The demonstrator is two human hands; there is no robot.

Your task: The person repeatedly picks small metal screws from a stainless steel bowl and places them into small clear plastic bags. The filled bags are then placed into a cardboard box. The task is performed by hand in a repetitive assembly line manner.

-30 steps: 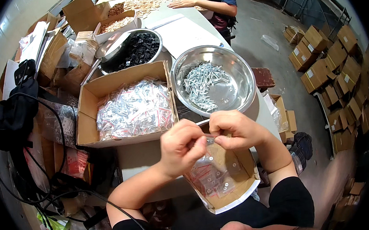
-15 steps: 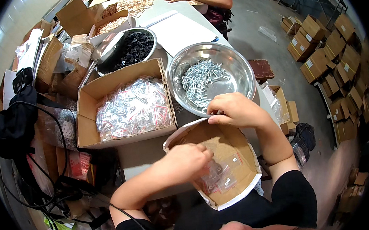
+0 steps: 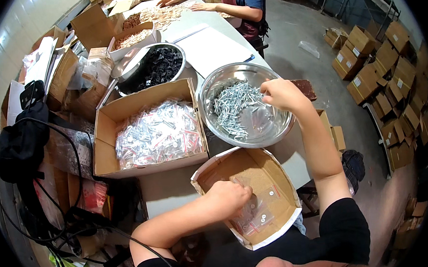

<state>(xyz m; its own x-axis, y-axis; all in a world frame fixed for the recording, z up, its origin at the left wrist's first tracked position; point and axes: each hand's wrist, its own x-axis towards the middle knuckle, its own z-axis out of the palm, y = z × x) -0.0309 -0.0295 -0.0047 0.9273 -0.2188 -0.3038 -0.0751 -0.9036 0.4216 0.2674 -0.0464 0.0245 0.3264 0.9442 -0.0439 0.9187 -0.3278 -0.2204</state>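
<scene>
Change: since the earlier frames our right hand (image 3: 281,94) has left the small bag and gone out over the metal bowl; our left hand (image 3: 231,198) has dropped into the near box.
Near box: an open cardboard box (image 3: 276,178) at the table edge just in front of us, with a few small clear bags (image 3: 257,215) of parts on its bottom.
Left hand: we see it curled, knuckles up, resting on the clear bags; whether it pinches one we cannot tell.
Right hand: fingers bent downward over the right side of the bowl, at the screws; we cannot tell if any are pinched.
Metal bowl: a round steel bowl (image 3: 220,81) beyond the near box, holding a heap of silvery screws (image 3: 234,105).
Big box: left of the bowl, a cardboard box (image 3: 106,141) full of packed clear bags (image 3: 157,133).
Farther: a second bowl with black parts (image 3: 157,68), then boxes of pale pieces.
Far end: another person (image 3: 237,0) with both hands on the table (image 3: 207,42).
</scene>
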